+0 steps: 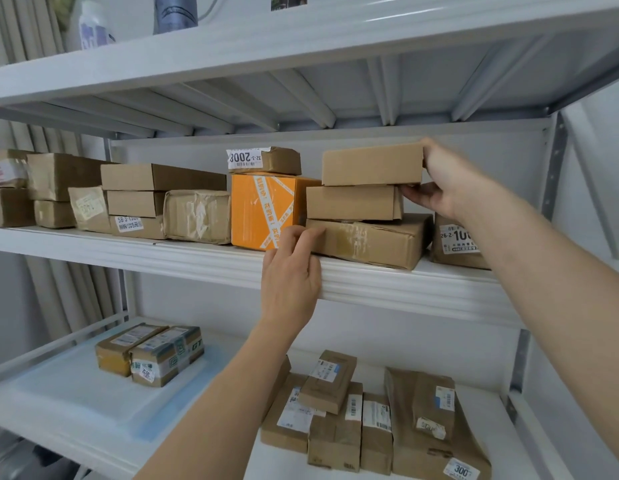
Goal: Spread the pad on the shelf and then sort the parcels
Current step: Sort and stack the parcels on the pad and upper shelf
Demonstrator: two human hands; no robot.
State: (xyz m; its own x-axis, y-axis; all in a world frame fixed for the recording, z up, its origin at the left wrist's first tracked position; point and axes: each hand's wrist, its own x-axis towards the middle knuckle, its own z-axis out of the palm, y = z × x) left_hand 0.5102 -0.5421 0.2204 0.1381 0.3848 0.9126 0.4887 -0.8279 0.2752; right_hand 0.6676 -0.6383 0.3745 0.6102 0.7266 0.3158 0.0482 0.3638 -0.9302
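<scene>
A: In the head view, what is looking risky?

B: The right hand (pixel 443 181) is gripping the top carton (pixel 372 167) of a three-box stack on the right of the middle shelf (pixel 387 285), thumb under, fingers curled over its right end. Pulling it could drag the middle carton (pixel 351 202) off. The left hand (pixel 290 271) is steadying the bottom carton (pixel 367 241) with loosely curled fingertips touching its left corner.

A: And the pad?

B: One pale blue pad (pixel 76 393) is lying spread on the lower shelf's left, two parcels (pixel 148 355) sitting on it; roughly six more are crowding to its right.
</scene>
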